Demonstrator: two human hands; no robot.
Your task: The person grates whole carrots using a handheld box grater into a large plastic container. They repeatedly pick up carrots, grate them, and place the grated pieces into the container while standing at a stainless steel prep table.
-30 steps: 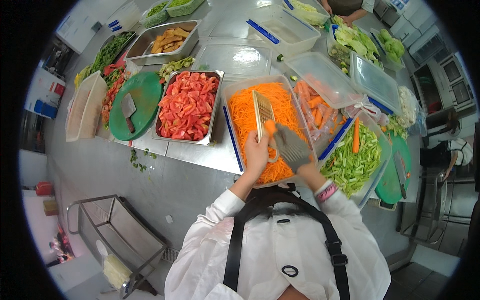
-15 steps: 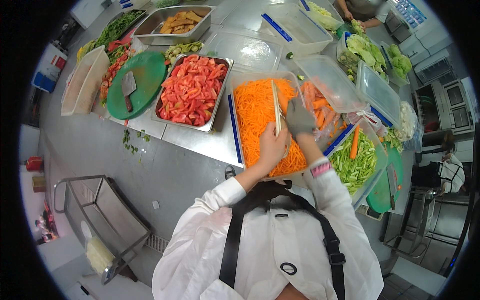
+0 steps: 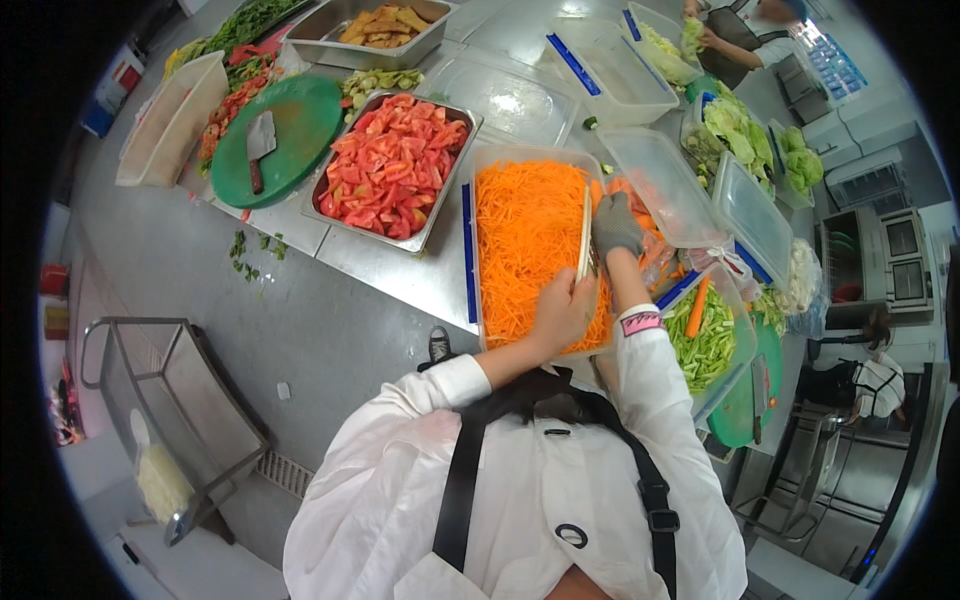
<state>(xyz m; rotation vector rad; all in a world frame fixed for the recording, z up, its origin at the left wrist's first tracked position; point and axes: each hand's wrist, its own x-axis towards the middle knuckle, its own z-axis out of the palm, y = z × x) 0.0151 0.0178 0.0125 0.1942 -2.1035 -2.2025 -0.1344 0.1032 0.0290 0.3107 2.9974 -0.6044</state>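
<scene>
The left hand point(image 3: 565, 312) has its fingers wrapped around the near end of a grater point(image 3: 586, 232), which is seen almost edge-on. The right hand point(image 3: 617, 228), in a grey glove, has its fingers curled around a carrot point(image 3: 597, 192) at the grater's right side; the glove hides most of that piece. Both hands are over the right part of a clear tub point(image 3: 540, 153) heaped with shredded carrot point(image 3: 525, 250).

To the right of the tub are bagged carrots point(image 3: 655, 255) and 1 container of green vegetable pieces point(image 3: 705, 345), with 1 long carrot point(image 3: 698, 308) lying on top. To the left, a steel pan point(image 3: 425, 241) of cut tomatoes point(image 3: 390, 170) stands on the metal surface point(image 3: 360, 265). Beyond that, a cleaver point(image 3: 261, 140) lies on a round green board point(image 3: 312, 115). At the far right, a co-worker point(image 3: 735, 45) holds leafy greens.
</scene>
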